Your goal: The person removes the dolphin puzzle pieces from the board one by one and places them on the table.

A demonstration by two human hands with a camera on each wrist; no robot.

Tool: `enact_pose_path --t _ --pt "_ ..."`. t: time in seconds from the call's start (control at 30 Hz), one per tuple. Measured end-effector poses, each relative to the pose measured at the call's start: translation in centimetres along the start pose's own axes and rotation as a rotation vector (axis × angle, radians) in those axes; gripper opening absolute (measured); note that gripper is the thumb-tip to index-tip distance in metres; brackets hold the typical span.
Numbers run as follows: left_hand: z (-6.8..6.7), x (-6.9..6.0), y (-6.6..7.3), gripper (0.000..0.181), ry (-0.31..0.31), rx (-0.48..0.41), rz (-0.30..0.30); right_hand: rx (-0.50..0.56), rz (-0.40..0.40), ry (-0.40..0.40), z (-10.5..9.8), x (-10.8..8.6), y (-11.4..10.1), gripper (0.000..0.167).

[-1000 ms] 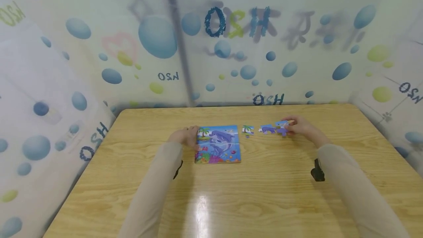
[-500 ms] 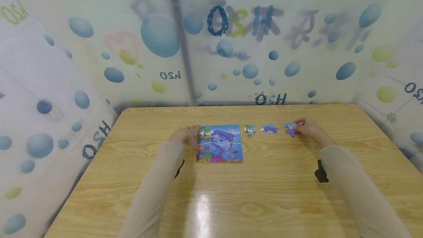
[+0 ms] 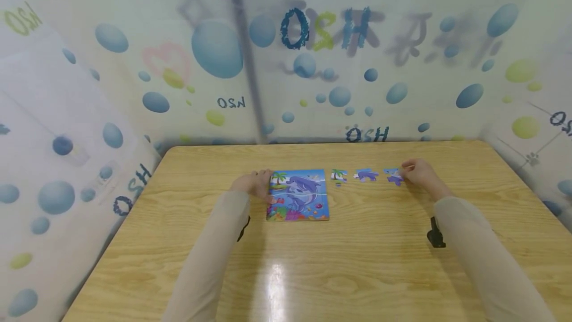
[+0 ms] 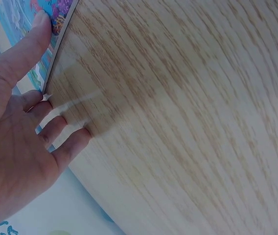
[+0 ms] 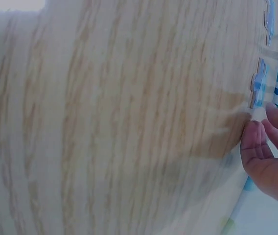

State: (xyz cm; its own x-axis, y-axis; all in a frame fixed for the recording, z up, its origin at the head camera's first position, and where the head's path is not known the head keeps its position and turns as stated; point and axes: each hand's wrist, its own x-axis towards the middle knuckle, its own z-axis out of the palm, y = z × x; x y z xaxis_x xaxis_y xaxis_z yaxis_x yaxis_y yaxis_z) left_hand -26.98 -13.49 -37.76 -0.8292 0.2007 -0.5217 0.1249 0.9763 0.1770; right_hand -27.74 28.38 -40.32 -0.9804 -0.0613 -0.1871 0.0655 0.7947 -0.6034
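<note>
On the wooden table (image 3: 348, 262) lies a square dolphin jigsaw puzzle (image 3: 298, 194), bright blue and purple. My left hand (image 3: 253, 184) rests at its left side. In the left wrist view the thumb (image 4: 31, 44) lies across the picture near the edge, while the other fingertips touch the tabletop beside it. To the right, three loose groups of puzzle pieces form a row: a palm tree piece (image 3: 338, 175), a dolphin piece (image 3: 366, 175) and a blue-purple piece (image 3: 393, 176). My right hand (image 3: 421, 174) is at the last one's right edge, thumb and fingers apart.
A thin sliver of purple (image 3: 338, 185) shows just below the palm tree piece. Behind the table's far edge hangs a white curtain (image 3: 268, 63) with blue and green dots. A bright light reflection (image 3: 276, 282) lies on the near tabletop.
My right hand has slid the blue-purple piece rightward, away from the dolphin piece, then eased off it slightly. My left hand stays at the puzzle. The head view has shifted a little.
</note>
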Motion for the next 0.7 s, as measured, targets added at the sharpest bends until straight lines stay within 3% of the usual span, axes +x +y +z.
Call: enact_pose_path --t 0.4,0.7 --pt "0.0 -0.1 -0.1 0.086 -0.001 0.006 -0.002 0.013 0.051 -0.011 0.6 0.7 -2.1 0.043" --pt "0.1 -0.1 0.1 0.089 0.019 0.0 0.025 0.097 -0.007 -0.026 1.8 1.1 -4.0 0.043"
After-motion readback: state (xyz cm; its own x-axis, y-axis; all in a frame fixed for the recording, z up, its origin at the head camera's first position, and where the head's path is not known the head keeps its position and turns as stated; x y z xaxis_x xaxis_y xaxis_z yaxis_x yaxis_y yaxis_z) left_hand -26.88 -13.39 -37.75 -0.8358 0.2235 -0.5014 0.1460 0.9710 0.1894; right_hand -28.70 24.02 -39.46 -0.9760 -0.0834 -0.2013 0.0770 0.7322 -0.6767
